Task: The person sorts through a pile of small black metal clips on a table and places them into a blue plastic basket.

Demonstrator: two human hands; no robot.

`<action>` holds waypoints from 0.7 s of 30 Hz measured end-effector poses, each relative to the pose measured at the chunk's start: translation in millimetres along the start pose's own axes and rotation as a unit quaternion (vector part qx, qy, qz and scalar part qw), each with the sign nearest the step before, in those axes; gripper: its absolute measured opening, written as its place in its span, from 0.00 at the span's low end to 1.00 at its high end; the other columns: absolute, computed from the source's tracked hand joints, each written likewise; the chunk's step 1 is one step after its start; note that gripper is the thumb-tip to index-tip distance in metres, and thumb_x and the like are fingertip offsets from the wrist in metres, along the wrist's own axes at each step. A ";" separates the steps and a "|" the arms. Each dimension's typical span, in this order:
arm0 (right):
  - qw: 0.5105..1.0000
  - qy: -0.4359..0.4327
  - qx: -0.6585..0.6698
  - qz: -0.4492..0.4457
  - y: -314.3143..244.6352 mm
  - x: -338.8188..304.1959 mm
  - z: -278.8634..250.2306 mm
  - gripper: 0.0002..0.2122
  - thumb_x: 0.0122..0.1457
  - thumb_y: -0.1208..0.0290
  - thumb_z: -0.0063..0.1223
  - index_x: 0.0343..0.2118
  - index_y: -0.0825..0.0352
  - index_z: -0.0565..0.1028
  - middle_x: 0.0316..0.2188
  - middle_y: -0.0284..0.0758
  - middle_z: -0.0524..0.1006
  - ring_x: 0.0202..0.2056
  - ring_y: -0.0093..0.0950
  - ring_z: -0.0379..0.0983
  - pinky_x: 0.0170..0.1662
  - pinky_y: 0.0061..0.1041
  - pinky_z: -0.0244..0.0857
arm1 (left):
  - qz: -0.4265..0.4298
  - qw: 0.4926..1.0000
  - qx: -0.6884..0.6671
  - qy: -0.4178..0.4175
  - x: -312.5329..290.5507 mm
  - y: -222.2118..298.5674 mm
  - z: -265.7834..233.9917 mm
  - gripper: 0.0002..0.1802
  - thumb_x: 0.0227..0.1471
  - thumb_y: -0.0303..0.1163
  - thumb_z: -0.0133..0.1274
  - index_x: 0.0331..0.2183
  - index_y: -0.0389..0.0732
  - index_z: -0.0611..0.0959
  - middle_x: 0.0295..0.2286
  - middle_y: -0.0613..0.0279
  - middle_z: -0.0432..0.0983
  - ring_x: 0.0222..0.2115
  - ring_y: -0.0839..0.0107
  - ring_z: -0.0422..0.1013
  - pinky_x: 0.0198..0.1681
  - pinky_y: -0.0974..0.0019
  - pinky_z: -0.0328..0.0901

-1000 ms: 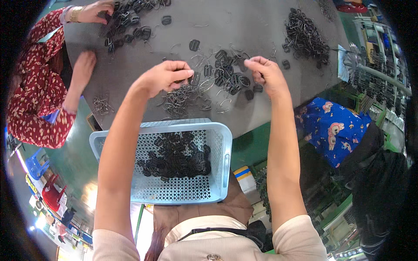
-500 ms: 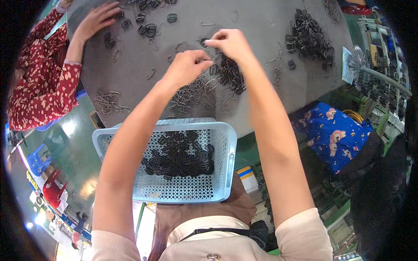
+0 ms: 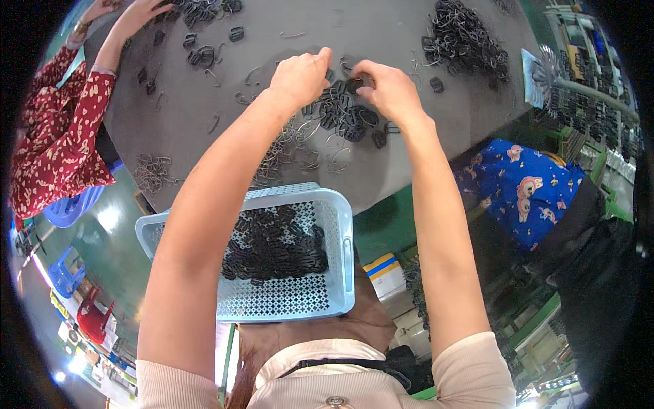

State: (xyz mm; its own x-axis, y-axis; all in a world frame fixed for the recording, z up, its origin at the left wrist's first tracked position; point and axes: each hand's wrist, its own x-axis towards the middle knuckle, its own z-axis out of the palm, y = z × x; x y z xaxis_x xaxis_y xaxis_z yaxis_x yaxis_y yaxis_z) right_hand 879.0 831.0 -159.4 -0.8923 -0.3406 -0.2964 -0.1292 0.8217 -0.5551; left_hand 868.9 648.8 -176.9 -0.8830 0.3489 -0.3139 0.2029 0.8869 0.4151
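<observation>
My left hand [image 3: 300,80] is over the grey tabletop, its fingers pressed together. A small dark piece shows at its fingertips, too unclear to name. My right hand [image 3: 393,92] curves thumb and fingers about a black plastic buckle [image 3: 353,86] at the upper edge of a heap. That heap of black buckles [image 3: 349,121] lies between and below the hands. Thin metal wire hooks [image 3: 276,153] are piled beside it, partly behind my left forearm. Closer to my body, a light blue perforated basket [image 3: 286,308] holds many more black buckles [image 3: 272,249].
A larger mound of black buckles with wire hooks [image 3: 466,42] lies at the far right. Loose buckles [image 3: 202,56] are scattered at the far left, where another person's hand [image 3: 133,19] reaches in. A metal stand [image 3: 545,75] is past the right table edge, near a blue patterned cloth [image 3: 521,187].
My right hand has moved right and down, to the black buckles. The left hand has risen slightly, its fingers now pointing upward. The view has shifted, and the other person's hand is farther up-left.
</observation>
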 end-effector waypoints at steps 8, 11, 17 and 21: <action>0.988 -0.021 -0.147 -0.052 4.8 5.7 0.9 0.07 0.42 0.73 0.52 0.28 0.60 0.73 0.25 0.36 0.75 0.32 0.36 0.72 0.33 0.33 0.64 | -0.047 0.978 -0.201 0.015 -42.8 2.7 -43.2 0.14 0.42 0.37 0.54 0.28 0.36 0.76 0.19 0.60 0.71 0.22 0.70 0.66 0.27 0.66 0.61; 0.997 -0.026 -0.067 0.017 -8.5 -5.1 -15.3 0.06 0.41 0.72 0.54 0.25 0.62 0.73 0.24 0.37 0.75 0.30 0.36 0.72 0.31 0.33 0.64 | 0.033 0.970 -0.239 -0.014 -88.3 10.3 -85.8 0.13 0.42 0.36 0.54 0.27 0.35 0.76 0.19 0.64 0.68 0.22 0.77 0.62 0.26 0.71 0.59; 0.973 -0.059 0.219 -0.045 -77.8 -108.4 -29.0 0.06 0.41 0.75 0.56 0.24 0.67 0.71 0.19 0.34 0.71 0.25 0.24 0.69 0.29 0.25 0.62 | 0.098 0.906 -0.197 -0.361 -180.6 47.0 -114.5 0.12 0.38 0.34 0.58 0.26 0.38 0.77 0.23 0.56 0.74 0.26 0.59 0.71 0.30 0.63 0.65; 0.957 -0.092 0.261 -0.089 -118.5 -157.4 -23.2 0.10 0.42 0.74 0.57 0.29 0.67 0.71 0.30 0.35 0.71 0.33 0.26 0.69 0.36 0.24 0.63 | 0.061 0.903 -0.257 -0.340 -174.4 36.5 -125.3 0.13 0.38 0.35 0.58 0.27 0.38 0.79 0.22 0.56 0.75 0.24 0.62 0.72 0.27 0.64 0.65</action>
State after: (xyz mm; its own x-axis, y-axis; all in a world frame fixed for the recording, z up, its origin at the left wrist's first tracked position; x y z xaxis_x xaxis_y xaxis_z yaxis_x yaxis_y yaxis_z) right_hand 1024.7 797.9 -28.9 -0.7787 -0.5681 -0.2662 0.0039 0.4199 -0.9076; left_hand 977.3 582.3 0.0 -0.3690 0.6939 -0.6183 -0.0966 0.6330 0.7681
